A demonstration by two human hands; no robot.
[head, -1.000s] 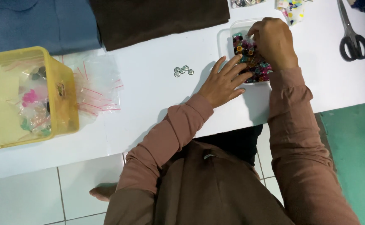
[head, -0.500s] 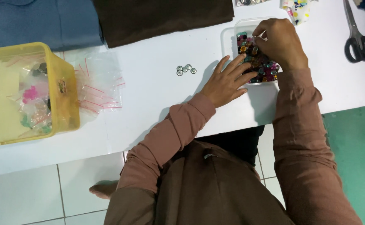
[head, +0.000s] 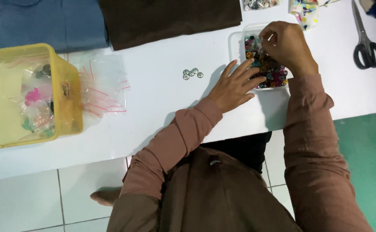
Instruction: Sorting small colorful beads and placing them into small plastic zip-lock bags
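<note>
1. Risk: the clear tray [head: 236,45] of mixed buttons [head: 267,68] sits near the table's far edge. A sideways push from either hand could likely tip it and scatter the contents.
2. Risk: the four loose buttons [head: 191,74] lie well apart from the tray on bare table [head: 162,103]; a sleeve sweep could knock them off.
3. The left hand [head: 233,88] rests flat, fingers spread and released, fingertips touching the tray's near side.
4. The right hand [head: 287,46] hovers over the tray, fingers pinched together on what appears to be a small pale button; the item is too small to confirm.
5. Scissors [head: 366,43] lie near the right edge, a yellow tub [head: 70,92] at the left.
</note>
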